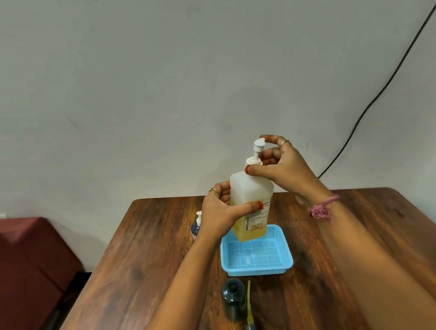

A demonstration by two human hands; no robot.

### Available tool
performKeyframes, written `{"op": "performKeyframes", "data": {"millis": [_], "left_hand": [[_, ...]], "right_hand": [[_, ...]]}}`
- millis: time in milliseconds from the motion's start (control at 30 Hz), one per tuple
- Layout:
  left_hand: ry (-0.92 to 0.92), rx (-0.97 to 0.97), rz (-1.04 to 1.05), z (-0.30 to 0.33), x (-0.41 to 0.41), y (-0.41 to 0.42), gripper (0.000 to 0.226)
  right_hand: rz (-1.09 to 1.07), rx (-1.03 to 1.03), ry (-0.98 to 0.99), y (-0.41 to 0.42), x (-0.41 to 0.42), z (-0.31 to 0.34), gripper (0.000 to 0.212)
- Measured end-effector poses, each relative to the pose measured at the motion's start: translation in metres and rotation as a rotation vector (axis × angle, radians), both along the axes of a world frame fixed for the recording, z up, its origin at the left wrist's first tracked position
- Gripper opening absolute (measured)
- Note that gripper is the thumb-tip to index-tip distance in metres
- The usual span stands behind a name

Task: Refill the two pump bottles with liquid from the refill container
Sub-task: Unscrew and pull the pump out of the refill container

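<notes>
A large translucent refill container (249,201) with yellow liquid in its lower part is held up over the far edge of a blue basket (257,254). My left hand (221,215) grips its body. My right hand (280,163) holds its white pump top (258,147) with the fingertips. A dark green bottle (233,297) stands with no pump, nearer to me. Its pump with a yellowish tube (249,305) lies beside it on the table. A dark blue pump bottle (196,224) stands behind my left hand, partly hidden.
The wooden table (146,258) ends at a grey wall. A black cable (376,96) runs down the wall at the right. A dark red seat (21,266) stands to the left of the table.
</notes>
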State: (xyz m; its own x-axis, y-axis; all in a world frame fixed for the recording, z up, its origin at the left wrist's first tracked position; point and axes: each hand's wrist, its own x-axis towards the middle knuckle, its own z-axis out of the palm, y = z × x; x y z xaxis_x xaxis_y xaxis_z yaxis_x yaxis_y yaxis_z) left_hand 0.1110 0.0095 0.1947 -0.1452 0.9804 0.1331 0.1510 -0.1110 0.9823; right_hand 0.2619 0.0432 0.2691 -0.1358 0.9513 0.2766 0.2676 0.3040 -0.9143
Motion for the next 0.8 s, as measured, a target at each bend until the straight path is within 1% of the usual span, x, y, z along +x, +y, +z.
{"op": "performKeyframes", "data": {"millis": [100,200,300,367,500,567,667,800], "left_hand": [[0.019,0.006,0.003,-0.0001,-0.0029,-0.0015,0.069],[0.009,0.005,0.011,-0.0013,-0.0043,-0.0018,0.069],[0.011,0.002,0.011,-0.0027,-0.0046,-0.0025,0.068],[-0.003,-0.002,0.014,-0.0042,-0.0061,-0.0027,0.069],[-0.024,-0.012,0.025,-0.0070,-0.0091,-0.0024,0.072],[-0.017,-0.008,0.023,-0.0068,-0.0089,-0.0028,0.072],[0.000,0.000,0.013,-0.0060,-0.0083,-0.0032,0.070],[-0.010,-0.009,0.000,-0.0069,-0.0069,-0.0040,0.070]], "right_hand": [[0.088,-0.058,0.032,-0.0018,-0.0019,0.0010,0.080],[0.043,-0.019,-0.005,-0.0035,-0.0063,0.0009,0.088],[-0.059,0.031,-0.050,-0.0041,-0.0059,-0.0013,0.084],[-0.031,0.009,-0.018,-0.0043,-0.0035,-0.0022,0.082],[0.066,-0.060,0.089,-0.0044,0.0008,0.0003,0.085],[0.044,-0.046,0.047,-0.0044,-0.0008,0.0008,0.087],[-0.054,0.007,-0.124,-0.0071,-0.0070,-0.0007,0.087],[-0.090,0.062,-0.090,-0.0089,-0.0078,-0.0021,0.076]]}}
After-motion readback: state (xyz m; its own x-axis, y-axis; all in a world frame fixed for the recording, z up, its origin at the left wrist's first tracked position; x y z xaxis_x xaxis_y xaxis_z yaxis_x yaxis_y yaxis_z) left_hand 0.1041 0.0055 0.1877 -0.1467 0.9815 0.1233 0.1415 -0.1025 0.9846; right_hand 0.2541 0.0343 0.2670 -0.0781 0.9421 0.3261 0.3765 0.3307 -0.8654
